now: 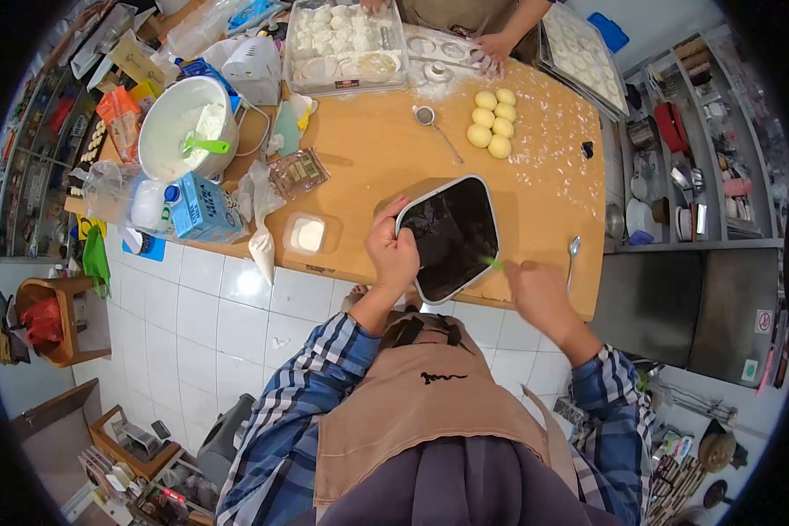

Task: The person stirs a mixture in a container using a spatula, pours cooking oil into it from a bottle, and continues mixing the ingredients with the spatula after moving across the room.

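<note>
My left hand (393, 248) is wrapped round the left rim of a deep, rounded-square container (451, 223), thumb on top. A pale rim runs round it, and its inside is dark and glossy; I cannot tell whether that is a filling or the bare wall. The container is tilted over the table's front edge. At its lower right, my right hand (535, 294) is closed on a green utensil (494, 263), whose far end reaches into the container and is too blurred to identify.
Yellow dough balls (493, 123) and a small strainer (425, 116) lie beyond the container on the floury table (359, 140). Left are a piping bag (261, 219), a small tub (307, 235), a milk carton (203, 210) and a mixing bowl (153, 131). A co-worker's hand (497, 48) is opposite.
</note>
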`<state>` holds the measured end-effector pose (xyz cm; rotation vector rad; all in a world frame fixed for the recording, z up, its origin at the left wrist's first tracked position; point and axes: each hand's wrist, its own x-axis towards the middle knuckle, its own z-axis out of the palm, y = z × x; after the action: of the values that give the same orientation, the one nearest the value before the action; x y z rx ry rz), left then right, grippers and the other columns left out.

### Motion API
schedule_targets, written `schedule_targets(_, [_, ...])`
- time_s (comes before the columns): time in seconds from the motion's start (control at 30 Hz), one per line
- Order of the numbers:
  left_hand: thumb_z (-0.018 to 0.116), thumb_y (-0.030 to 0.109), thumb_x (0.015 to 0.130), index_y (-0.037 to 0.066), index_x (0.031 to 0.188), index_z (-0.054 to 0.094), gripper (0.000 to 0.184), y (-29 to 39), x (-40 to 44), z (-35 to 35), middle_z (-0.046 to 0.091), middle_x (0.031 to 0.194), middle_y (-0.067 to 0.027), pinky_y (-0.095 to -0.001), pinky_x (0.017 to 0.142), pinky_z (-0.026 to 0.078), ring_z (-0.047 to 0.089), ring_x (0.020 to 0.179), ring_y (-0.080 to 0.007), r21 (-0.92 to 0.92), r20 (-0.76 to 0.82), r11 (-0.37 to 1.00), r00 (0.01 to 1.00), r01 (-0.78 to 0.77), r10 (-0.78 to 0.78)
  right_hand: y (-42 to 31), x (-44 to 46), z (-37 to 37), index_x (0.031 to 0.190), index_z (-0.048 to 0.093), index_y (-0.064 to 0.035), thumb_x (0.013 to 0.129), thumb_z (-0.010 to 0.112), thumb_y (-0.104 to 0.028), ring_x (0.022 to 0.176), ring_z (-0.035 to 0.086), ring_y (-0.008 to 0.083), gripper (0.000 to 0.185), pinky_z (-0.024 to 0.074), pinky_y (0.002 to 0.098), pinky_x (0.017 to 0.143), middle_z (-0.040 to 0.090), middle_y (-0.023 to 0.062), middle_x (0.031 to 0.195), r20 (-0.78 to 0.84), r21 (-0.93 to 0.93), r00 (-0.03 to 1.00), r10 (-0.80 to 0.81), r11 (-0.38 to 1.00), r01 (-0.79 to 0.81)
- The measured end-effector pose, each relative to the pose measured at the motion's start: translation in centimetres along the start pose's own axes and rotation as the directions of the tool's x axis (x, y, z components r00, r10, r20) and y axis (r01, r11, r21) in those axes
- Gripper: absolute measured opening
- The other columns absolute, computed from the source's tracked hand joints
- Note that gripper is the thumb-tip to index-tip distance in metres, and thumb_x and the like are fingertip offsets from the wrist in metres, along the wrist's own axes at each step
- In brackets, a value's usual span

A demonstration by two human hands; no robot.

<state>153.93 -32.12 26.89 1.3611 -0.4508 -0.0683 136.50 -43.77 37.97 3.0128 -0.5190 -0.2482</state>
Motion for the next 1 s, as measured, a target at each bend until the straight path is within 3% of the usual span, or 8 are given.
schedule_targets(0.13, [0.041, -0.008, 0.064, -0.009, 0.063, 0.053, 0.012, -1.0, 0.0, -0.3, 0.063, 0.099, -0.0215, -0.0353, 0.086, 0.044, 0.058, 0.100, -0.0312, -0.019, -0.015, 1.000, 1.000, 0.025, -0.025, 2.2, 0.3, -0.9, 0.081, 0.059, -0.0050, 0.075, 0.054, -0.010, 0.053, 0.058, 0.0268, 0.010, 0.0434, 0.0385, 0.046, 0.056, 0.0114, 0.056, -0.052, -0.097, 0.999, 0.009, 0.995, -0.014])
schedule_targets(0.23, [0.041, -0.008, 0.065, -0.009, 0.064, 0.053, 0.012, -1.0, -0.1, -0.5, 0.062, 0.099, -0.0215, -0.0351, 0.086, 0.044, 0.058, 0.100, -0.0307, -0.016, -0.038, 0.998, 0.998, 0.058, -0.058, 1.0, -1.2, -0.9, 0.078, 0.058, -0.0045, 0.076, 0.050, -0.013, 0.057, 0.061, 0.0296, 0.011, 0.0457, 0.0406, 0.049, 0.058, 0.0133, 0.059, 0.174, -0.066, 0.980, 0.094, 0.994, -0.084])
schedule_targets(0.37, [0.041, -0.008, 0.065, -0.009, 0.066, 0.054, 0.013, -1.1, -0.3, -0.6, 0.062, 0.101, -0.0211, -0.0342, 0.087, 0.044, 0.058, 0.100, -0.0297, 0.000, -0.034, 0.999, 0.998, 0.052, -0.052, -0.7, -1.5, -0.6, 0.077, 0.058, -0.0036, 0.080, 0.047, -0.014, 0.057, 0.059, 0.0344, 0.016, 0.0460, 0.0451, 0.052, 0.058, 0.0167, 0.061, 0.185, 0.205, 0.980, 0.079, 0.972, -0.117])
schedule_targets(0.57, [0.042, -0.008, 0.065, -0.009, 0.064, 0.053, 0.011, -0.5, -0.2, -0.3, 0.062, 0.102, -0.0209, -0.0340, 0.087, 0.043, 0.058, 0.099, -0.0293, -0.029, -0.063, 0.997, 0.996, 0.068, -0.070, -0.3, -0.6, -0.5, 0.080, 0.059, -0.0020, 0.080, 0.048, -0.014, 0.060, 0.059, 0.0377, 0.017, 0.0458, 0.0485, 0.056, 0.058, 0.0180, 0.062, 0.219, 0.100, 0.947, 0.234, 0.960, -0.260])
schedule_targets(0.7, [0.042, -0.007, 0.065, -0.009, 0.062, 0.050, 0.009, -1.1, -0.8, -0.2, 0.061, 0.102, -0.0212, -0.0347, 0.087, 0.044, 0.058, 0.099, -0.0300, 0.000, -0.046, 1.000, 0.999, 0.025, -0.025, -4.0, -1.0, 0.1, 0.080, 0.059, -0.0019, 0.080, 0.048, -0.014, 0.060, 0.059, 0.0373, 0.017, 0.0469, 0.0456, 0.054, 0.059, 0.0184, 0.063, 0.234, 0.353, 0.971, 0.047, 0.927, -0.130])
schedule_targets(0.8, [0.041, -0.004, 0.067, -0.010, 0.087, 0.061, 0.028, -1.6, -0.9, -0.4, 0.060, 0.108, -0.0189, -0.0329, 0.091, 0.041, 0.056, 0.102, -0.0262, 0.004, -0.020, 0.999, 0.999, 0.038, -0.038, -2.7, -0.2, 0.9, 0.080, 0.060, -0.0011, 0.081, 0.048, -0.015, 0.060, 0.060, 0.0371, 0.019, 0.0476, 0.0451, 0.055, 0.060, 0.0199, 0.065, 0.217, 0.223, 0.969, 0.120, 0.960, -0.169])
schedule_targets(0.9, [0.042, -0.007, 0.064, -0.007, 0.057, 0.044, 0.008, -1.1, -0.7, -0.2, 0.062, 0.100, -0.0217, -0.0362, 0.086, 0.044, 0.058, 0.099, -0.0316, 0.007, -0.074, 1.000, 0.997, -0.006, 0.006, -1.2, 0.2, 0.2, 0.079, 0.060, -0.0002, 0.080, 0.047, -0.015, 0.059, 0.060, 0.0363, 0.019, 0.0475, 0.0452, 0.055, 0.060, 0.0198, 0.065, 0.196, 0.085, 0.950, 0.243, 0.961, -0.264])
schedule_targets(1.0, [0.042, -0.007, 0.064, -0.006, 0.056, 0.042, 0.009, -0.6, -0.7, -0.2, 0.062, 0.099, -0.0221, -0.0365, 0.086, 0.044, 0.059, 0.099, -0.0326, 0.029, -0.038, 0.999, 0.999, -0.027, 0.028, -3.6, -1.5, 2.3, 0.073, 0.059, -0.0033, 0.079, 0.051, -0.014, 0.055, 0.057, 0.0361, 0.015, 0.0438, 0.0482, 0.051, 0.057, 0.0187, 0.059, 0.153, 0.150, 0.968, 0.197, 0.964, -0.220])
